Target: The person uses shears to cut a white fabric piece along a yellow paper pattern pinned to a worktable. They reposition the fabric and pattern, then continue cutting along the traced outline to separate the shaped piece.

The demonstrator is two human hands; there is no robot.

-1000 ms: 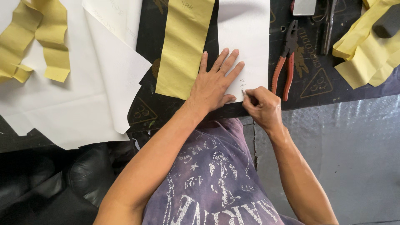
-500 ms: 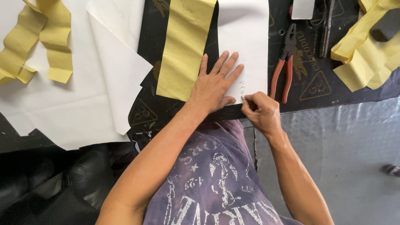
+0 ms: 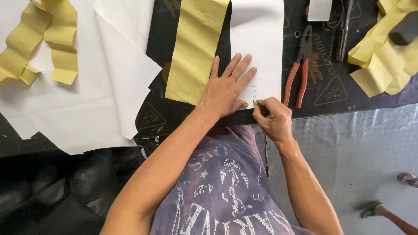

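Black worktable, left hand flat on white sheet, right hand pinching perhaps a pen

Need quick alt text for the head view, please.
Left hand presses flat on a white sheet while the right hand writes at its lower edge. A yellow strip lies left, red-handled pliers right.

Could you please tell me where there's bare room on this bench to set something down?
The clearest bare patch of black mat lies right of the pliers, below the crumpled yellow paper. Around the left hand and right hand, paper sheets crowd everything.
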